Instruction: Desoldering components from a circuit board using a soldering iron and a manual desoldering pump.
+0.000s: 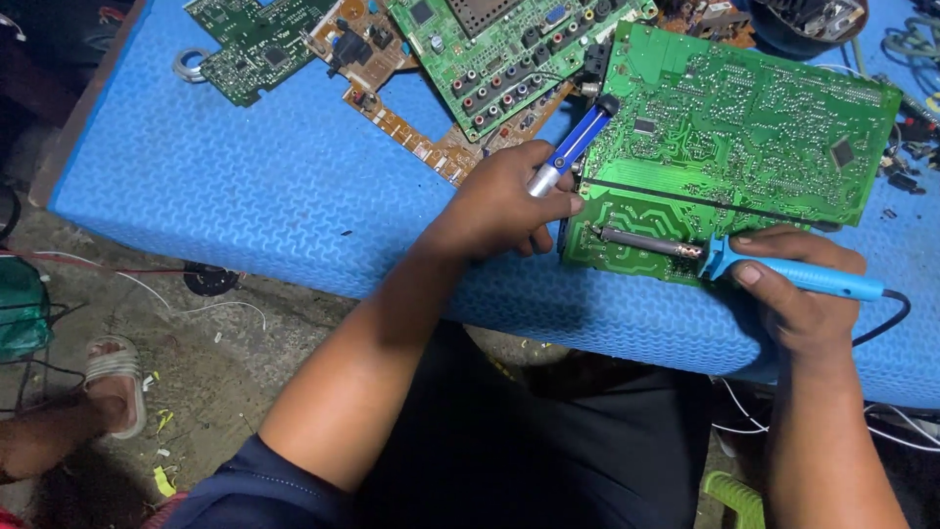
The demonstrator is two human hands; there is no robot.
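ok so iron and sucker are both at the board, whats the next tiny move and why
Probably nudge the solder sucker in the left hand toward the soldering iron tip: the right hand has it on the green board's near edge, the sucker sits beside it.

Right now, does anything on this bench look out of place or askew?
Yes: the big green circuit board lies tilted, its top-left corner overlapping a second green board, and several more boards sit heaped at angles on the blue mat.

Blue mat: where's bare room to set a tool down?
The mat is bare on its left half, between its left edge, the small boards above and the left hand. A narrow strip runs along the near edge below the big green board. Top and right edge are crowded with boards and parts.
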